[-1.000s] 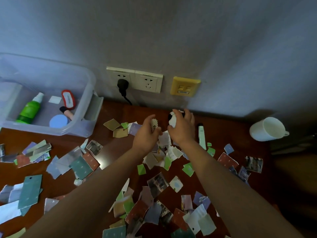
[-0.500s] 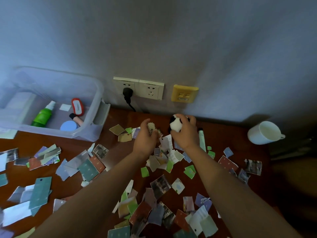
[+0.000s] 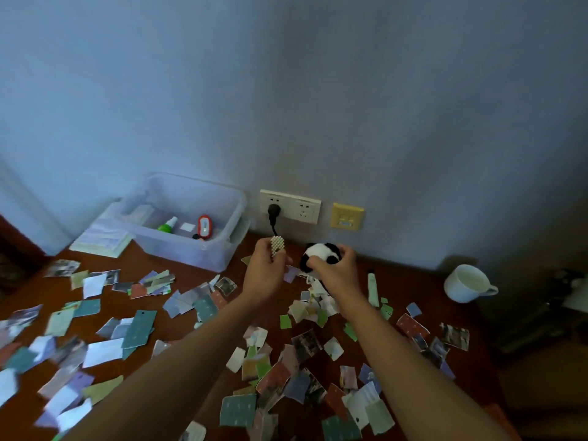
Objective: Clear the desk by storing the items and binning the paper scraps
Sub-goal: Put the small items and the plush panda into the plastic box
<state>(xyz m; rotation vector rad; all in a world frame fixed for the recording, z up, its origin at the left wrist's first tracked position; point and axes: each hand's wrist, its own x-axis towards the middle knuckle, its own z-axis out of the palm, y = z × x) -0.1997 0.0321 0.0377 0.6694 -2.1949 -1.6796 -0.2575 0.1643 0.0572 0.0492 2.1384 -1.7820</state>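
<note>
Nearest, scraps [image 3: 237,410] strewn thick over the surface [image 3: 413,281], none binned yet, probably left for last so the solid items go first. Further out, past both forearms, left hand [image 3: 265,275] pinching a beaded piece [image 3: 277,244] between thumb and fingertips, raised upright and clear of the litter. Just beside it, right hand [image 3: 337,268] curled round a panda [image 3: 319,254], likewise lifted off the scraps. Judged as one item per hand, to save a trip. To the right, lying on the surface among scraps, a tube [image 3: 373,289], and well apart from it a mug [image 3: 464,283], neither stored so far. Farthest, against the wall and left of the hands, a clear box [image 3: 203,253] with a bottle [image 3: 167,225] already inside. Likely home for both held items, being near and open-topped.
</note>
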